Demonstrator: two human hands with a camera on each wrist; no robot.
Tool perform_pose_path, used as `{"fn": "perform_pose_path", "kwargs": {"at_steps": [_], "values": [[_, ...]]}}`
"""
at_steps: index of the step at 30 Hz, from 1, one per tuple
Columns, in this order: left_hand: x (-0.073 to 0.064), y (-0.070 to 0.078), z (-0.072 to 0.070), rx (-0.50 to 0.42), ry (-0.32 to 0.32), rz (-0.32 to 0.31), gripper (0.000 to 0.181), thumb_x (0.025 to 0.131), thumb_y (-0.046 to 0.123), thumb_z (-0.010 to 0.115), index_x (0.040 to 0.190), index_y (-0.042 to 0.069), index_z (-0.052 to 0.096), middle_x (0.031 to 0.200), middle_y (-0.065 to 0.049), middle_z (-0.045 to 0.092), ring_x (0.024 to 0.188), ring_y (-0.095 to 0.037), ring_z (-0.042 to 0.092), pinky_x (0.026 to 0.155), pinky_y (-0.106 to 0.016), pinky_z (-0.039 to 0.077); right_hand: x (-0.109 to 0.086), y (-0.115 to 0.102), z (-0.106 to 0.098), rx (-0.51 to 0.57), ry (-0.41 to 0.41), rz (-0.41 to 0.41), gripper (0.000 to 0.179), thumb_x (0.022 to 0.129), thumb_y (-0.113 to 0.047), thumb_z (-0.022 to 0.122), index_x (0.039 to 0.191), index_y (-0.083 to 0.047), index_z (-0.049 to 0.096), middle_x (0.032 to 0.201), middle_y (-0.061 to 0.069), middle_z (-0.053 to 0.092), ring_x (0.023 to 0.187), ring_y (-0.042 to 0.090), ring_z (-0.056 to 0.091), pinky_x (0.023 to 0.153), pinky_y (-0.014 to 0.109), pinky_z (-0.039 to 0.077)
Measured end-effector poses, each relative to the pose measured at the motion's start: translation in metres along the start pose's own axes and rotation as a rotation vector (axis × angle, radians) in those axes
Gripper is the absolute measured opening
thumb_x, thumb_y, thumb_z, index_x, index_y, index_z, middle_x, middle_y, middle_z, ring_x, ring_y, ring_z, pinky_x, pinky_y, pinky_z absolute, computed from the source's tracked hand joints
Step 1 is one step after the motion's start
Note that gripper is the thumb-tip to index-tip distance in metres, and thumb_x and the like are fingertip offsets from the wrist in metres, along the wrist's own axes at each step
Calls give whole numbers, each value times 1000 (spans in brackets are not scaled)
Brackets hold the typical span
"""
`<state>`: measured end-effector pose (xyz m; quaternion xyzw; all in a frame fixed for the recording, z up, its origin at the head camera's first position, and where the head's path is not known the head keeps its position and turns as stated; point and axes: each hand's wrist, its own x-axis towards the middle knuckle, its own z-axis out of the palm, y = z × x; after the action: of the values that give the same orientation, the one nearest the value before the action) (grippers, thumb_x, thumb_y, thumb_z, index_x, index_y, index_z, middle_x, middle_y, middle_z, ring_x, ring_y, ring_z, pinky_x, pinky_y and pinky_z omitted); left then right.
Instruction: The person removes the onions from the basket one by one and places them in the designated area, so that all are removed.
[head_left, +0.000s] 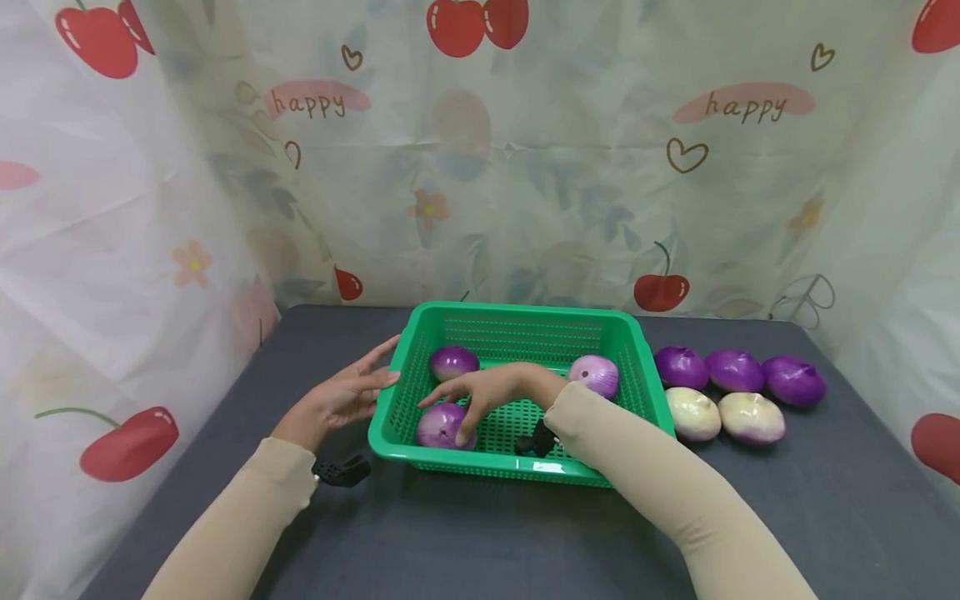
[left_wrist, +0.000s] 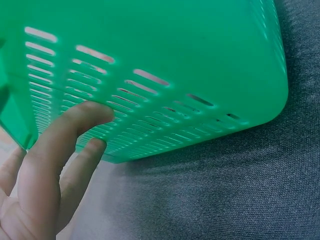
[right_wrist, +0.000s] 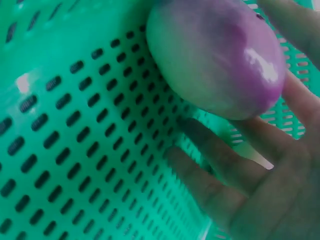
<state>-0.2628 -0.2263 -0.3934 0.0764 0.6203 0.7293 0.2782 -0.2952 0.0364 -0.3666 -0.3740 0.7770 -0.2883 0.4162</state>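
Only one wrist view shows left hand [left_wrist: 42, 172], fingers parted, meeting basket wall [left_wrist: 190, 57]. Right hand [head_left: 487, 390] spreads round an onion [head_left: 437, 428] near the rim [head_left: 450, 457].

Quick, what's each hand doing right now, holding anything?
Left hand: open, fingers touching the outside of the green basket.
Right hand: spread around a purple onion inside the basket; whether it grips it cannot be told.

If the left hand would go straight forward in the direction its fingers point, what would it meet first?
Most likely the outer left side of the green basket; the left hand looks to be touching it or very near, though the exact depth is unclear.
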Motion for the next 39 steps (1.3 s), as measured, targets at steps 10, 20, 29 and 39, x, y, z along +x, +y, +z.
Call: {"fn": "perform_pose_path", "kwargs": {"at_steps": [10, 20, 29, 39], "values": [[-1, 0, 0, -23, 1, -4, 80, 100, 11, 53, 156, 36, 2, 159, -22, 17, 94, -19, 71, 81, -39, 59, 0, 1, 0, -15, -61, 14, 81, 78, -6, 80, 145, -32, 43, 152, -2, 31, 141, 23, 30, 99, 29, 48], [-2, -1, -2, -13, 5, 6, 82, 99, 14, 57, 156, 37, 3, 151, -17, 34, 97, -20, 70, 84, -42, 58, -4, -2, -2, -62, -2, 30, 76, 78, -10, 81, 143, -28, 45, 144, 0, 39, 127, 17, 42, 94, 29, 50], [0, 0, 1, -28, 6, -9, 77, 101, 10, 52, 156, 38, 5, 157, -19, 23, 93, -18, 71, 82, -39, 59, -26, -8, -14, 111, 82, 20, 79, 77, -2, 77, 144, -26, 44, 141, 5, 37, 116, 25, 50, 85, 36, 57], [-1, 1, 2, -24, 21, -14, 76, 101, 9, 50, 156, 37, 6, 150, -15, 35, 91, -17, 71, 79, -38, 60, -65, -16, -35, 279, 187, -126, 79, 80, -1, 74, 146, -24, 38, 138, 15, 38, 117, 31, 53, 89, 43, 56]]}}
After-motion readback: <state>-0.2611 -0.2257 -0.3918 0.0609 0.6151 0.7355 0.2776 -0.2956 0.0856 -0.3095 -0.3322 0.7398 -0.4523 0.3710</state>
